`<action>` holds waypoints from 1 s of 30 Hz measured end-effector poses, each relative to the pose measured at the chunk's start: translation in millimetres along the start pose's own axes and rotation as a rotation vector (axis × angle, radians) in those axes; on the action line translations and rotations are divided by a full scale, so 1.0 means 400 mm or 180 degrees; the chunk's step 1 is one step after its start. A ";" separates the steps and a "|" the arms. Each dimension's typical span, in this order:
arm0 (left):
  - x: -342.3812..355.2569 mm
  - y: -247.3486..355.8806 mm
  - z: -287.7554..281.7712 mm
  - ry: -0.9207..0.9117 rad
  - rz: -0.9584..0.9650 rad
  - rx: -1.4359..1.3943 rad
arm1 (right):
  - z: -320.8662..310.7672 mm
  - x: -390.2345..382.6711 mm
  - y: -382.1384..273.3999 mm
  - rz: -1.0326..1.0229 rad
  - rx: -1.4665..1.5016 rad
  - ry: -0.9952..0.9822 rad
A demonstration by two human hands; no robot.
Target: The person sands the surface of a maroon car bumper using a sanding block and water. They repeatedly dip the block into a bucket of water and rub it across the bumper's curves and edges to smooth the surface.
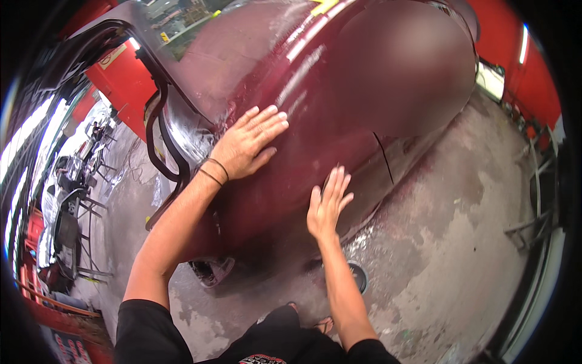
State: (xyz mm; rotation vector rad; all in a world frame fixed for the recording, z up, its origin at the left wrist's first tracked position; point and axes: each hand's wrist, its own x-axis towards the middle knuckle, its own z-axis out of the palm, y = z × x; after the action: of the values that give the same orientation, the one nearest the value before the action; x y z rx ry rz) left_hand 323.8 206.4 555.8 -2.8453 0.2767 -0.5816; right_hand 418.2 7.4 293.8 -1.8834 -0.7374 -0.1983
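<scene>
A dark red car body (254, 203) fills the middle, its paint glossy toward the top and duller lower down. My left hand (248, 142) lies flat on the upper part of the panel, fingers stretched out, two thin dark bands round the wrist. Lower and to the right, my right hand (328, 203) is held against or just over the panel's side, fingers extended and thumb apart. A dark edge shows beside its fingers; I cannot tell what it is. No tool is visible in either hand. Part of the car at upper right is blurred.
An open door frame with black rubber seal (159, 136) stands left of my left arm. A wheel (211, 272) shows beneath the car. A round dark container (357, 277) sits on the stained concrete floor (436, 242) by my right forearm. Car parts on metal stands (88, 212) line the left.
</scene>
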 end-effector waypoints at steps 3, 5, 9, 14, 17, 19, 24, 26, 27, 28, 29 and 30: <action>0.003 -0.011 -0.010 -0.0065 -0.0027 -0.0014 | -0.041 0.113 -0.012 -0.0343 -0.0407 -0.0186; 0.025 -0.007 -0.011 -0.0021 -0.0017 -0.0063 | -0.100 0.361 -0.092 -0.0935 -0.0449 -0.0087; 0.037 -0.006 -0.024 0.0015 0.0003 -0.0112 | -0.169 0.675 -0.172 -0.1481 -0.0468 -0.0043; 0.040 -0.022 -0.023 0.0047 -0.0112 -0.0249 | -0.130 0.422 0.004 -0.1811 -0.0649 -0.0486; 0.019 -0.028 -0.022 0.0004 -0.0190 -0.0225 | -0.144 0.571 -0.061 -0.2076 -0.0871 -0.0550; 0.025 -0.023 -0.028 0.0029 -0.0232 -0.0266 | -0.178 0.831 -0.162 -0.2008 -0.0740 -0.0151; 0.061 -0.036 -0.011 0.0090 -0.0220 -0.0208 | -0.242 1.208 -0.238 -0.1256 -0.0408 0.0358; 0.033 -0.032 -0.010 0.0034 -0.0381 -0.0102 | -0.133 0.994 -0.315 -0.1674 -0.0369 0.0337; 0.031 -0.034 -0.011 0.0052 -0.0492 0.0014 | -0.089 0.865 -0.316 -0.2004 -0.0619 0.0248; 0.044 -0.032 0.002 0.0108 -0.0575 0.0056 | -0.087 0.751 -0.296 -0.2377 -0.0773 -0.0207; 0.055 -0.020 0.023 0.0114 -0.0673 0.0079 | -0.098 0.690 -0.264 -0.2710 -0.0896 -0.0704; 0.050 0.001 0.043 0.0124 -0.0712 0.0549 | -0.115 0.731 -0.226 -0.3279 -0.1005 -0.0668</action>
State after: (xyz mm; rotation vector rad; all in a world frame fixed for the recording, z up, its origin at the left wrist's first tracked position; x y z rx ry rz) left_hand 348.7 204.7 547.6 -2.7170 -0.0840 -0.6688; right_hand 607.9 106.3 517.3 -1.6483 -1.8662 -0.8027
